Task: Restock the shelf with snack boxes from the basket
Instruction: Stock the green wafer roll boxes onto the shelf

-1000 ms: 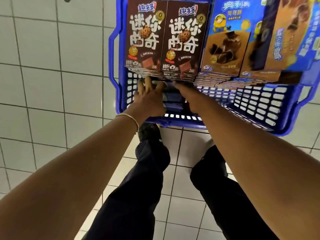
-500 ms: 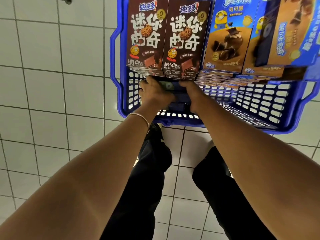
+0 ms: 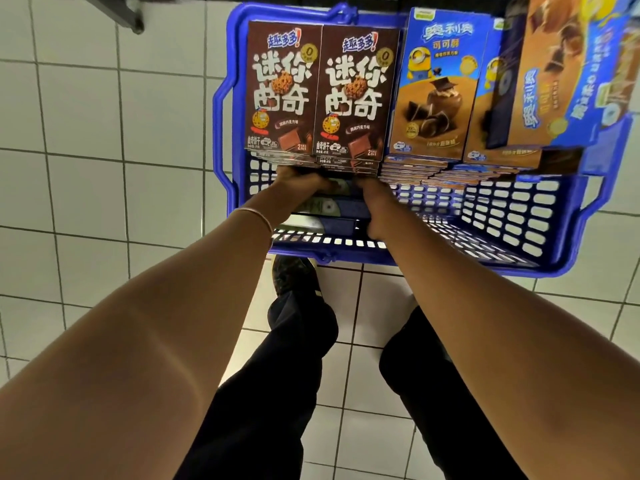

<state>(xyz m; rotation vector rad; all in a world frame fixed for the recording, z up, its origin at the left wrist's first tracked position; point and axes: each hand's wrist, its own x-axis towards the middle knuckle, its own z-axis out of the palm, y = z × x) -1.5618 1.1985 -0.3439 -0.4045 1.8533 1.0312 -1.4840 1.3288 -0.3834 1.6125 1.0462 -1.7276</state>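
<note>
Gripping snack boxes (image 3: 341, 206) at the basket's (image 3: 502, 211) near wall.
Clamped between left hand (image 3: 298, 189) and right hand (image 3: 378, 206): flat, dark-blue, stacked, printed with a pale ring.

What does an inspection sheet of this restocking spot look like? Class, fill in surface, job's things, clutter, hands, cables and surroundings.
Surface: white tiled floor below the blue basket.
Job's things: two stacks of brown cookie boxes in the basket, blue-and-tan boxes beside them, dark blue boxes low by the near wall.
Clutter: nothing seen.
Hands: left hand and right hand reach in at the dark blue boxes; fingertips hidden, grip unclear.
Cables: nothing seen.
Surroundings: dark metal foot top left; the person's dark trousers and a shoe.
</note>
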